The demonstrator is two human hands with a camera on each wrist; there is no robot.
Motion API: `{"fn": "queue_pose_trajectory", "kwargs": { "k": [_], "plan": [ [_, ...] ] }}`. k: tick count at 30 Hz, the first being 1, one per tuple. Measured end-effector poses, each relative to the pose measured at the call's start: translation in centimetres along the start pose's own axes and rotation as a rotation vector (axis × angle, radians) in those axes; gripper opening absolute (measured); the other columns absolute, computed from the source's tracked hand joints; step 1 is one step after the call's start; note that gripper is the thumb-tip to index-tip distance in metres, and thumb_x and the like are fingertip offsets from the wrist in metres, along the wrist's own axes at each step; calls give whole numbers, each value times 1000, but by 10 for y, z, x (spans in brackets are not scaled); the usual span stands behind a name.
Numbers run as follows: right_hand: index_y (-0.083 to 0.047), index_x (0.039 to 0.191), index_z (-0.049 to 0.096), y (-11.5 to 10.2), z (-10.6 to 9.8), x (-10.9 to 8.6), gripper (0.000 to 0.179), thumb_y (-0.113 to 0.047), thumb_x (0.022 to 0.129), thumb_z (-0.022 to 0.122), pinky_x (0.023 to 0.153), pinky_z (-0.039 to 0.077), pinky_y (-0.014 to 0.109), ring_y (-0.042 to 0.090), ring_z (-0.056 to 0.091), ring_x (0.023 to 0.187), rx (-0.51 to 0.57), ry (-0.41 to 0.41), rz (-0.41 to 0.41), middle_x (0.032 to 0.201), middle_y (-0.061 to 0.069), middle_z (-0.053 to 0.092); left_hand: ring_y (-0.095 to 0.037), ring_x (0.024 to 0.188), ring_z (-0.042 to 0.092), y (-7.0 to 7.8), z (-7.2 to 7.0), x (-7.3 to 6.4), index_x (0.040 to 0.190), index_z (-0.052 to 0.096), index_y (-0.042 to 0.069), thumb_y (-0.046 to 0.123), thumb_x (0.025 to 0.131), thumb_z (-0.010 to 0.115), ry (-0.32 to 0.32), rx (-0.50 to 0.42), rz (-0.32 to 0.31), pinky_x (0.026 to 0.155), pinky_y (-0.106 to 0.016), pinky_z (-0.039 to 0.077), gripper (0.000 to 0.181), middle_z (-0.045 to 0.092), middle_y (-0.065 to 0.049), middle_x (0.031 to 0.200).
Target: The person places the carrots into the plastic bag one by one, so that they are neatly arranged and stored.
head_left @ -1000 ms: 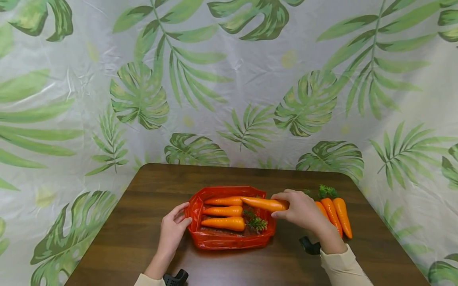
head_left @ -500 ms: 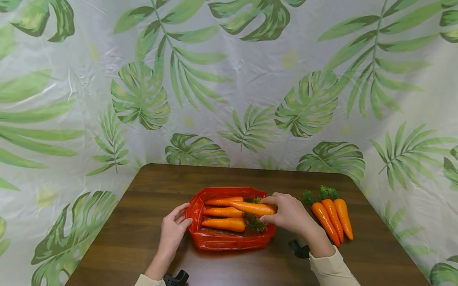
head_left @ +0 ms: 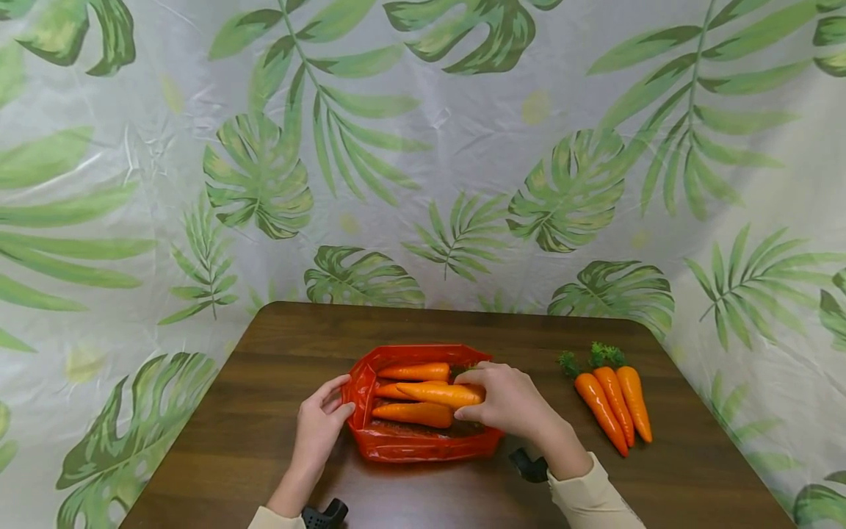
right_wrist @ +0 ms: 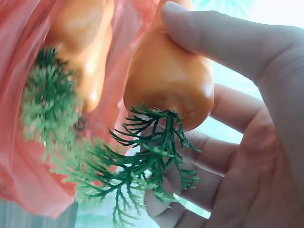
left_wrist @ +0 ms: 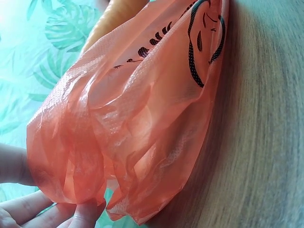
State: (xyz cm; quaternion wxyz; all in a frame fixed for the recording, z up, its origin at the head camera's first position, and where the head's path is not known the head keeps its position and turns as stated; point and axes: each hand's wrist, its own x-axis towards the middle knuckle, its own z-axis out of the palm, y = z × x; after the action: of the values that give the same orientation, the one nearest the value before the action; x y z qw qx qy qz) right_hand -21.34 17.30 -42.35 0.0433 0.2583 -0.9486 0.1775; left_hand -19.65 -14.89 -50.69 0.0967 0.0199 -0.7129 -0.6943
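Note:
A red plastic bag [head_left: 423, 450] lies with its mouth spread wide, and several orange carrots [head_left: 413, 414] rest inside it. At the bag's left end my left hand [head_left: 319, 419] pinches the rim between thumb and fingers; the left wrist view shows the thin plastic [left_wrist: 142, 118] in its grasp. Over the bag's right part my right hand [head_left: 505, 400] grips a carrot [head_left: 439, 394] by its thick end, tip pointing left above the others. In the right wrist view that carrot's green leafy top [right_wrist: 161, 152] hangs below the thumb and fingers.
To the right on the brown wooden table [head_left: 297, 330], three more carrots [head_left: 615, 408] with green tops lie side by side. A leaf-patterned sheet [head_left: 463, 147] hangs behind the table. Black wrist devices [head_left: 529, 464] sit on the forearms.
My right hand has moved left and slightly down with its carrot, from the bag's right edge to over the carrots inside. My left hand keeps its place on the rim.

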Motion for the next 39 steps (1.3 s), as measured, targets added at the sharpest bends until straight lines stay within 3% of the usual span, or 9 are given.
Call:
{"fn": "queue_pose_trajectory", "kwargs": {
  "k": [10, 15, 22, 27, 34, 39],
  "plan": [
    [-27, 122, 73, -15, 7, 4, 48, -49, 79, 82, 60, 42, 31, 9, 50, 73, 24, -42, -27, 96, -12, 60, -37, 117, 62, 5, 0, 0, 134, 63, 1, -8, 87, 68, -5, -8, -3, 83, -21, 54, 48, 61, -24, 132],
    [-27, 123, 73, -19, 12, 5, 48, -47, 80, 82, 67, 46, 33, 11, 55, 83, 41, -60, -37, 104, -9, 64, -37, 118, 62, 5, 0, 0, 135, 62, 1, -7, 88, 68, -7, -6, -9, 83, -21, 54, 48, 60, -24, 133],
    [-24, 126, 72, -20, 24, 9, 53, -48, 80, 81, 68, 48, 33, 12, 56, 83, 53, -111, -29, 106, -6, 65, -37, 119, 61, 0, 0, 2, 137, 61, 1, -6, 89, 68, -10, 3, -38, 87, -26, 55, 49, 59, -24, 135],
    [-22, 124, 74, -19, 31, 11, 52, -49, 80, 81, 78, 53, 39, 16, 60, 95, 49, -125, -37, 116, -2, 67, -38, 119, 61, -1, 0, 3, 137, 60, 1, -7, 89, 67, -11, 6, -35, 87, -26, 55, 49, 59, -24, 135],
    [-22, 120, 74, -19, 36, 11, 46, -48, 82, 80, 66, 46, 32, 12, 53, 80, 33, -160, -53, 100, -8, 62, -36, 119, 61, 1, 1, 1, 136, 61, 2, -6, 88, 68, -13, -6, -34, 85, -23, 55, 49, 59, -23, 135],
    [-23, 123, 73, -19, 38, 13, 47, -48, 84, 79, 64, 47, 33, 13, 54, 80, 11, -161, -84, 103, -6, 61, -36, 118, 62, 0, 0, 1, 136, 62, 2, -7, 88, 68, -9, -8, -31, 84, -22, 55, 49, 59, -24, 134]
  ]
}}
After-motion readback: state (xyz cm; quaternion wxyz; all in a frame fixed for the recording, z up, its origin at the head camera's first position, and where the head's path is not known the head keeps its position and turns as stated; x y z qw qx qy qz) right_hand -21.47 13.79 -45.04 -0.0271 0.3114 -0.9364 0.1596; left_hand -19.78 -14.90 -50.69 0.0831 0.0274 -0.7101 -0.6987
